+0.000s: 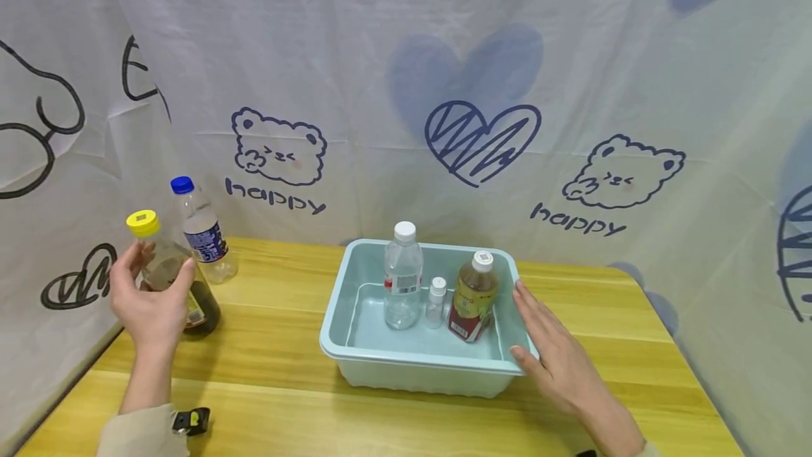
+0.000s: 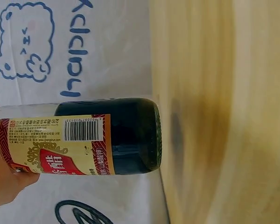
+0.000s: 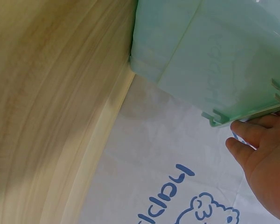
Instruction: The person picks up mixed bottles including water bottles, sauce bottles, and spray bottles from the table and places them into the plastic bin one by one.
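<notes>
My left hand (image 1: 152, 305) grips a vinegar bottle (image 2: 107, 140) around its upper part, thumb on one side and fingers on the other. The bottle has a yellow cap, dark liquid and a yellow-and-red label; whether its base touches the table cannot be told. Just behind it stands a clear bottle (image 1: 206, 235) with a blue cap and blue label. My right hand (image 1: 558, 355) rests with straight fingers against the right rim of a light-blue plastic basin (image 1: 431, 362). Upright inside the basin are a clear white-capped bottle (image 1: 403, 281), a tiny clear bottle (image 1: 435, 305) and a brown drink bottle (image 1: 472, 302).
The wooden table (image 1: 273, 372) has a rounded far right corner. A pale curtain (image 1: 368, 182) printed with hearts and bears hangs behind the table and along its sides. The basin's back rim lies close to it.
</notes>
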### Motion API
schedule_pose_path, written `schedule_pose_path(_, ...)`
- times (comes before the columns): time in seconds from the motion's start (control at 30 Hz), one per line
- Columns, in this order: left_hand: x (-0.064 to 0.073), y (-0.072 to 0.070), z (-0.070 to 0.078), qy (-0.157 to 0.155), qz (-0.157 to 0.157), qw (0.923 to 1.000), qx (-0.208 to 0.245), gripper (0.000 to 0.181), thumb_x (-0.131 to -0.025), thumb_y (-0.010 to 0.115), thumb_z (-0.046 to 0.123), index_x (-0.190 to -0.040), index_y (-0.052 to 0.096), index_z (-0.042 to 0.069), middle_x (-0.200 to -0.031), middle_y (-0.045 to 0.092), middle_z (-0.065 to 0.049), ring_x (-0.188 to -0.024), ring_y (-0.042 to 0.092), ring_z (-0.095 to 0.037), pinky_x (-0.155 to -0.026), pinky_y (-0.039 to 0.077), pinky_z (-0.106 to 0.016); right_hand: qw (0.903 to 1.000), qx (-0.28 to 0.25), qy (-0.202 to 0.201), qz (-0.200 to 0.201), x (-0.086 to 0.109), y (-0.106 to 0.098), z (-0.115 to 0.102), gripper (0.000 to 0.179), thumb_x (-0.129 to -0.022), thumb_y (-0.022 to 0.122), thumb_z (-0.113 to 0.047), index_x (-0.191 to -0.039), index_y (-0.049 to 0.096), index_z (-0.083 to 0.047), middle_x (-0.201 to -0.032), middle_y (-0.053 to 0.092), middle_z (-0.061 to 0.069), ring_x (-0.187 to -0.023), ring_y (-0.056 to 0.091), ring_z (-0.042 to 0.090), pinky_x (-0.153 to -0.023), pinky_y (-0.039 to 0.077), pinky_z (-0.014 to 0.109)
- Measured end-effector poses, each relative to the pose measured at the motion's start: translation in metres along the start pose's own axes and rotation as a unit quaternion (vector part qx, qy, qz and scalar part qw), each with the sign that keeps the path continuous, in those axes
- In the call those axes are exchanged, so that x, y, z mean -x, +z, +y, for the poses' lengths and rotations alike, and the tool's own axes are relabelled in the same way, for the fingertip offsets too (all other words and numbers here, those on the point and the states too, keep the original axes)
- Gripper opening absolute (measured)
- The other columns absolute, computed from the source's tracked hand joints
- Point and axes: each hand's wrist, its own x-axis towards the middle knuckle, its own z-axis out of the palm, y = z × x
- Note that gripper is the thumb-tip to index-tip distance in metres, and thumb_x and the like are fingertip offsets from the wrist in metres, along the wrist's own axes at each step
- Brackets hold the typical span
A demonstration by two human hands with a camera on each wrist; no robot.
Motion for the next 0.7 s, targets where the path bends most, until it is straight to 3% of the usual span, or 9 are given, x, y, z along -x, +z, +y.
schedule_pose_path(0.33, -0.001, 0.004, 0.026, 0.031, -0.015, 0.9986, 0.041, 0.072, -0.077, 0.084, -0.007, -0.143, 0.060, 0.012, -0.129, 0.066, 0.006, -0.123, 0.059, -0.013, -0.099, 0.053, -0.024, 1.0000, 0.000, -0.002, 0.001, -0.002, -0.001, -0.001, 0.069, -0.108, 0.050, -0.037, -0.161, 0.030, 0.002, -0.167, 0.029, 0.021, -0.151, 0.035, 0.036, -0.127, 0.010, 0.021)
schedule_pose_path(0.7, 0.006, 0.007, 0.068, 0.062, -0.036, 0.9943, 0.079, 0.075, -0.075, 0.084, -0.011, -0.144, 0.061, 0.010, -0.133, 0.068, -0.007, -0.123, 0.063, -0.016, -0.098, 0.055, -0.023, 1.0000, 0.000, -0.006, 0.007, -0.001, 0.000, -0.001, 0.069, -0.109, 0.046, -0.041, -0.161, 0.030, 0.002, -0.168, 0.028, 0.019, -0.150, 0.036, 0.038, -0.127, 0.010, 0.021)
